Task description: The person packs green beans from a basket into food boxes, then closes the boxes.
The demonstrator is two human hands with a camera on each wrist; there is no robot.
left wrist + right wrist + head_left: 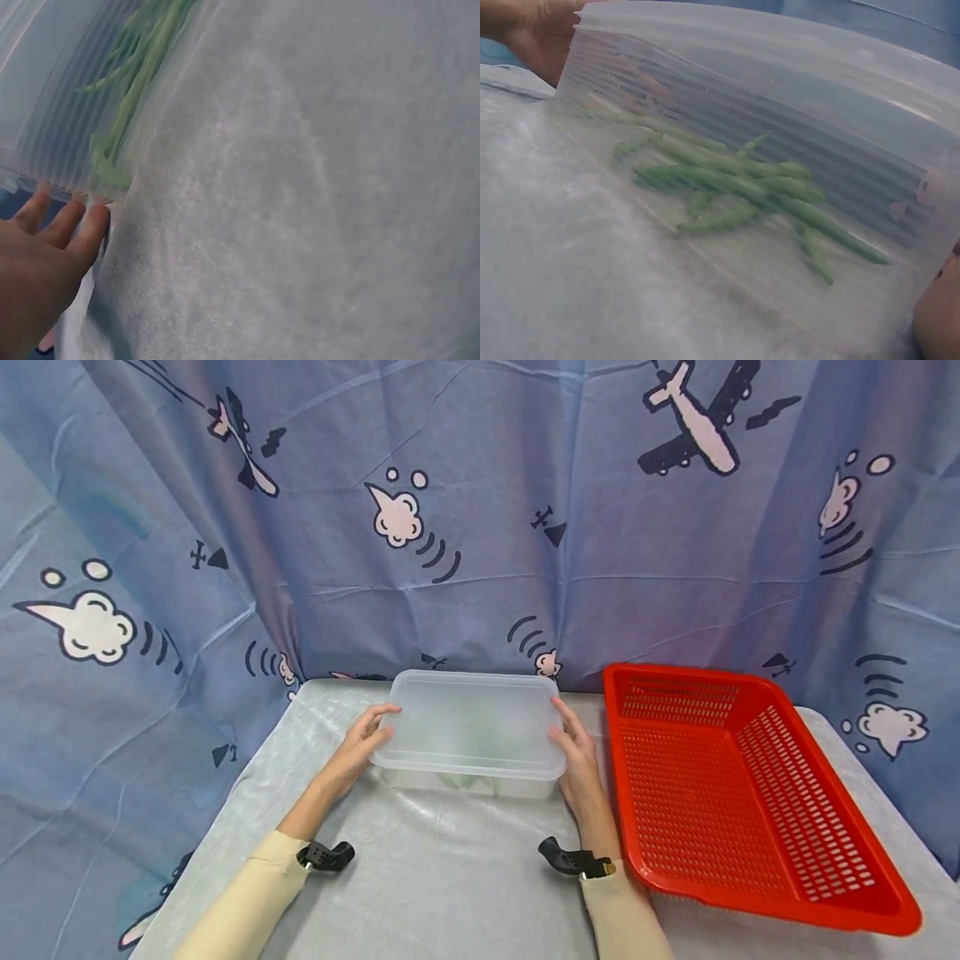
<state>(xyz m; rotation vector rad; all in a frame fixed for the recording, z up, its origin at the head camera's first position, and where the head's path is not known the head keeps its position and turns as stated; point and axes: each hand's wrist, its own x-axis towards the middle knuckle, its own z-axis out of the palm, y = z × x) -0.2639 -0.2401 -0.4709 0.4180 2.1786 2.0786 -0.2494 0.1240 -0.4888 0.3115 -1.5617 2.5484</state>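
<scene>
A translucent plastic container [727, 247] with a frosted lid [472, 722] on top sits on the cloth-covered table. Through its wall, several long, thin green pods [742, 184] show, lying in a loose heap on the bottom. My left hand [358, 750] holds the container's left end, thumb toward the front corner and fingers farther back; in the left wrist view three fingertips touch the ribbed plastic. At the opposite end my right hand [579, 760] holds the right side in the same way, its fingers along the lid's edge. The undersides of both grips are partly hidden.
A large red perforated plastic basket [690, 793] stands on the right, close beside my right forearm. Pale cloth [450, 877] covers the table. Behind it hangs a blue curtain [480, 527] with airplane prints.
</scene>
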